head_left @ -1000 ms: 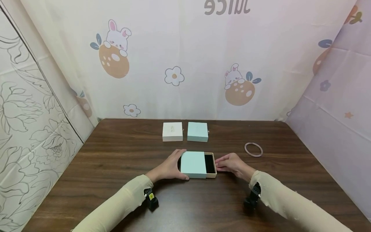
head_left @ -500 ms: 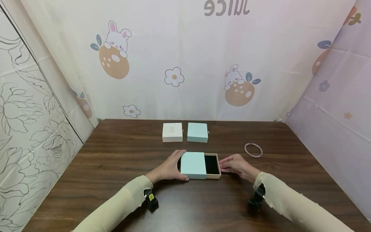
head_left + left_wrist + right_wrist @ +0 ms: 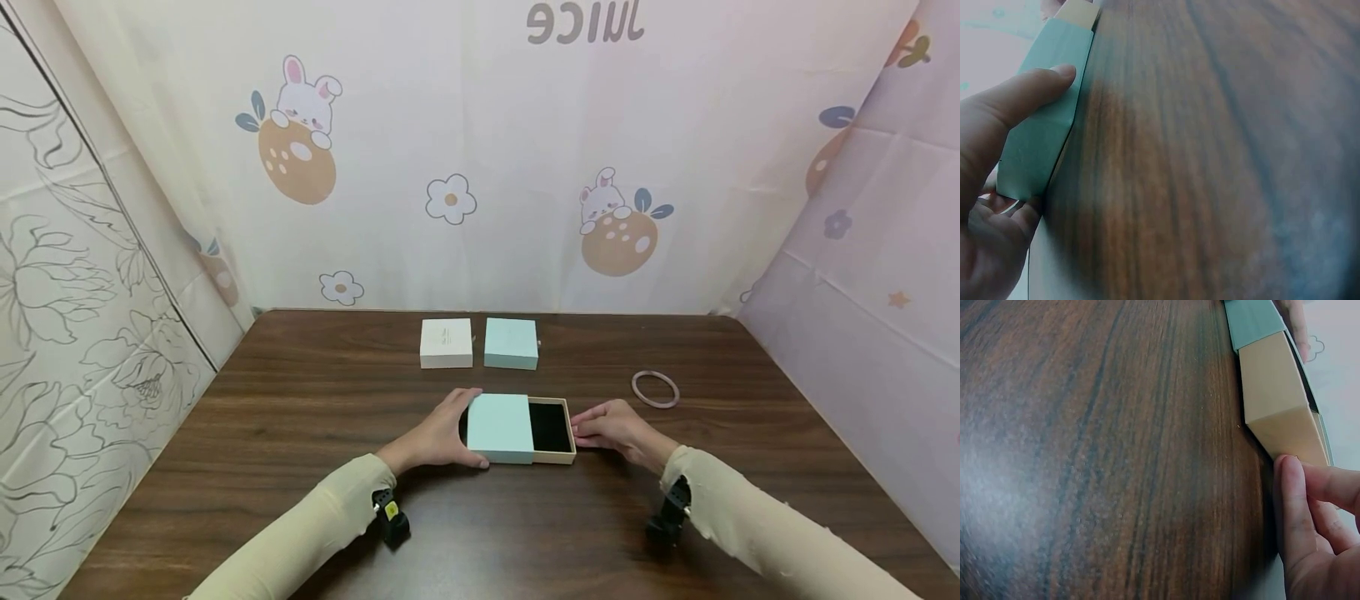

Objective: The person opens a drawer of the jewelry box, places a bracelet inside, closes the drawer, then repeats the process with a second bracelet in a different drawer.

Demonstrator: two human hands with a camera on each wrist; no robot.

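Observation:
A light blue drawer box [image 3: 500, 423] lies flat on the table in the middle of the head view. My left hand [image 3: 433, 433] grips its outer sleeve, thumb on the near side [image 3: 1041, 134] and the other fingers round the left end and far side. From the sleeve's right end a tan drawer [image 3: 555, 457] with a black lining sticks out by roughly half. At its end face [image 3: 1288, 434], my right hand [image 3: 618, 430] pinches with thumb and fingers close together. Whatever pull tab lies between those fingertips is hidden. Nothing shows on the visible part of the lining.
Behind the box stand a closed white box [image 3: 446, 342] and a closed light blue box [image 3: 512, 343], side by side. A pale pink ring [image 3: 656, 389] lies to the right, beyond my right hand. Printed curtains [image 3: 465, 125] hang behind the dark wooden table [image 3: 315, 392].
The right hand has moved right, drawing the drawer farther out of the sleeve, so more black lining shows. The left hand and the sleeve have stayed in place.

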